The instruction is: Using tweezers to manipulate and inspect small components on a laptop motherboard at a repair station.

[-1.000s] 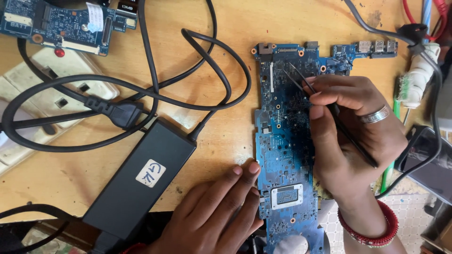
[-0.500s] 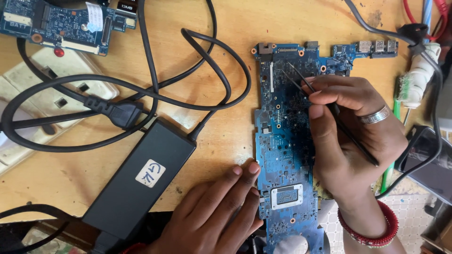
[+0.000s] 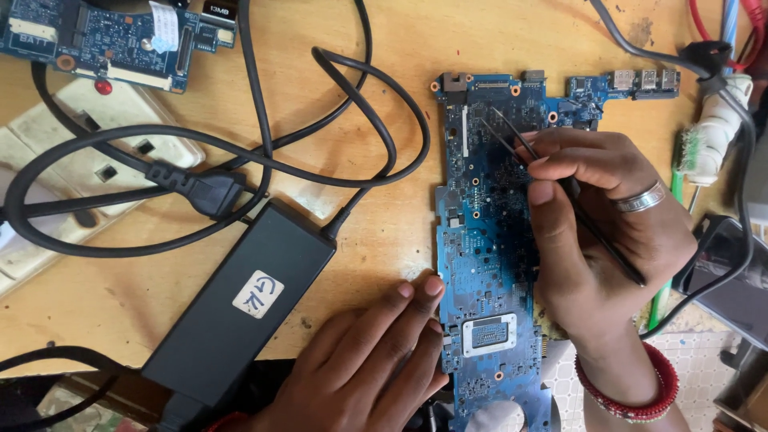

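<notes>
The right hand (image 3: 608, 232) covers the right side of the blue circuit board (image 3: 488, 240). Tweezers (image 3: 512, 140) tips: contact with the board too fine to tell. The black power adapter (image 3: 240, 308) and second board (image 3: 104, 40) are cut off at frame edges.

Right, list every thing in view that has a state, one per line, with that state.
Blue laptop motherboard: bare, flat on the wooden table.
Tweezers: tips slightly apart, down at the board.
Right hand: pinching the tweezers.
Left hand: flat, fingertips at the board's left edge.
Black power adapter: lying flat, cord plugged in and looped.
Smaller circuit board: bare, at the top left.
</notes>
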